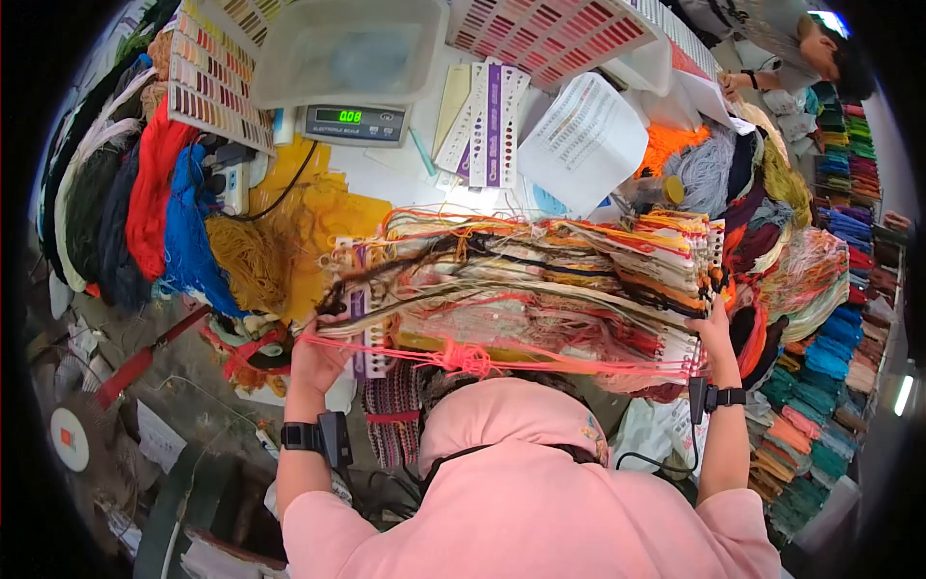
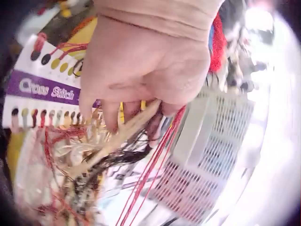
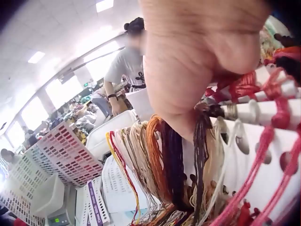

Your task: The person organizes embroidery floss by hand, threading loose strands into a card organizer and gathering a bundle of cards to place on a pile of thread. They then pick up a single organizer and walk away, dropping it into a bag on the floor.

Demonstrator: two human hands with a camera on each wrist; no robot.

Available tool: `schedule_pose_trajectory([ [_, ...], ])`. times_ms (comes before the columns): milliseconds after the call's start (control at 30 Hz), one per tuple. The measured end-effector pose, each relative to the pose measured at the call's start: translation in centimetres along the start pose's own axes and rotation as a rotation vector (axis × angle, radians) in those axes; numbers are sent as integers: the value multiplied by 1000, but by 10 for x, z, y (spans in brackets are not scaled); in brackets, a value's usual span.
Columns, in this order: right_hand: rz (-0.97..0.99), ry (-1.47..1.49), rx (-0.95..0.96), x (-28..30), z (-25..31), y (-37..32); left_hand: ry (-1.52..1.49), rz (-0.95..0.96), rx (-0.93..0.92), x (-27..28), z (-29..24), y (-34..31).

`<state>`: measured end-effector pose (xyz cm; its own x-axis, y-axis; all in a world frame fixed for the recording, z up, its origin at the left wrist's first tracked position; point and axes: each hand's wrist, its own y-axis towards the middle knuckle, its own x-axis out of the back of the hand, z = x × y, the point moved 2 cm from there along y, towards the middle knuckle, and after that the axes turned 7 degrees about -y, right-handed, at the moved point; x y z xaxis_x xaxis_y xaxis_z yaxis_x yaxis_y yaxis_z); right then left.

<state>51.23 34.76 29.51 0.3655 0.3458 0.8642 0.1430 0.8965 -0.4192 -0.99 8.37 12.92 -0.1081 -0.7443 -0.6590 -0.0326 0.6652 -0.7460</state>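
My left hand grips strands of embroidery thread at the left end of a long spread of floss. In the left wrist view a beige strand, dark strands and thin red strands run from its curled fingers. Beside it lies a punched "Cross Stitch" card with threads looped through its holes. My right hand pinches dark brown thread at the edge of a white holed card on the right. A knotted pink thread bundle stretches between both hands, nearest my body.
Behind the threads are a digital scale with a plastic tub, colour charts, purple-banded cards and a printed sheet. Yarn hanks, including a blue one, hang at left; more line the right. Another person stands across.
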Motion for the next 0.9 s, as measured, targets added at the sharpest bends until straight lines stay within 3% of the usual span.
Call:
schedule_pose_trajectory([
  [67, -64, -187, -37, -11, -12, 1, 63, -227, 36, 38, 2, 0],
  [100, -17, -39, -5, -20, 6, -8, 92, -339, 55, 65, 4, 2],
  [133, -39, -138, 71, -31, 14, -14, 87, -394, 122, 103, 12, 2],
  [233, -54, -243, 183, -60, 9, -21, 1033, -642, 159, 108, 41, 9],
  [300, 46, -258, 301, -75, -1, -16, 1594, -311, -464, 94, 67, 28],
  [367, 55, -249, 286, -83, 7, -21, 1599, -37, -669, 40, 99, 41],
  [433, 63, -249, 274, -87, 9, -25, 1656, 136, -616, 14, 139, 66],
  [500, 64, -257, 270, -86, 7, -24, 1742, 194, -556, -11, 175, 82],
  [533, 67, -244, 203, -83, 11, -27, 1884, 237, -480, -11, 184, 92],
  [600, 12, -306, 274, -76, 1, -27, 2158, 317, -323, -15, 201, 111],
  [700, 0, -231, 257, -63, -15, -22, 2289, 287, -191, -15, 179, 121],
  [767, 58, -142, 144, -49, -12, -25, 2307, 139, -294, -10, 143, 114],
  [800, 2, -191, 177, -43, -9, -26, 2222, 34, -239, 4, 116, 114],
  [833, 8, -132, 159, -39, -19, -22, 2099, -48, -520, 13, 81, 102],
  [867, -2, -58, 163, -39, -18, -22, 1997, -248, -514, 32, 42, 97],
  [900, -13, 16, 164, -37, -16, -24, 1715, -320, -788, 34, 5, 79],
])
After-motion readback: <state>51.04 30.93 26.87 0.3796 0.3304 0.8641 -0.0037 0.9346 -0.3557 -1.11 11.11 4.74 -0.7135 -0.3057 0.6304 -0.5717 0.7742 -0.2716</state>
